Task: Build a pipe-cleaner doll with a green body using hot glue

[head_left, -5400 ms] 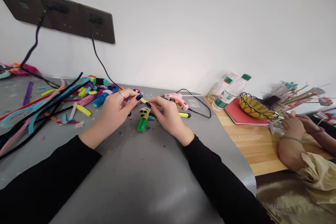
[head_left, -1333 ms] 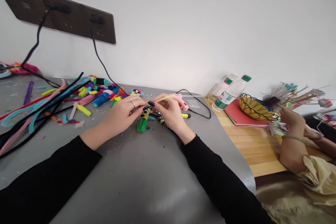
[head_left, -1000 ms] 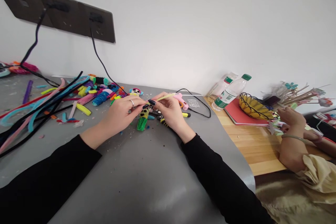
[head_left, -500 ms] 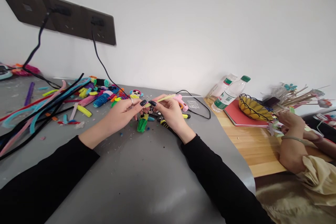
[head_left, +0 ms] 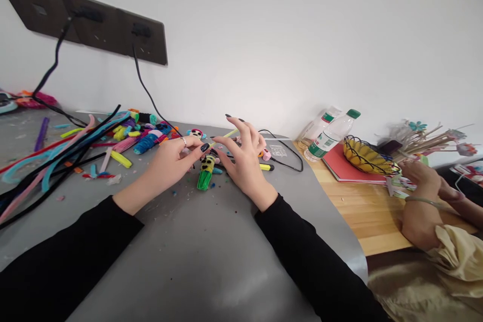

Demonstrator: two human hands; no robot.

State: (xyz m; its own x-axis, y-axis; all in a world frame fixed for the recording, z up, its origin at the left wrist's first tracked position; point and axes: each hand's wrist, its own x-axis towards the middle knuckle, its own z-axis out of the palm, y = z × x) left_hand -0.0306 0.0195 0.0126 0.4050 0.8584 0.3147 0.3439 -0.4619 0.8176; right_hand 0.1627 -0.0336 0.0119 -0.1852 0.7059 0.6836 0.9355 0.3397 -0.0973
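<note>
In the head view my left hand (head_left: 164, 171) is closed, thumb and forefinger pinching a pale yellow pipe cleaner (head_left: 231, 133) that runs off to the right. Close beside it, my right hand (head_left: 243, 163) has its fingers spread and raised, the pipe cleaner passing behind them. Below the fingertips lies a small green and yellow pipe-cleaner figure (head_left: 205, 178) with dark spots. Another small figure (head_left: 196, 133) with a pink top and blue ears sits just behind my left hand. My right hand partly hides the pink glue gun (head_left: 266, 154).
Long pipe cleaners (head_left: 49, 161) and a heap of colourful pieces (head_left: 151, 138) cover the left. A yellow-and-black tool handle (head_left: 266, 167) lies right of my hand. Bottles (head_left: 326, 141), a red book (head_left: 339, 166) and a wire basket (head_left: 364, 158) stand right, beside another person's arm (head_left: 422, 211).
My right hand has let go of the pipe cleaner, opening and lifting its fingers. The left hand keeps its pinch in nearly the same place. More of the green and yellow figure shows.
</note>
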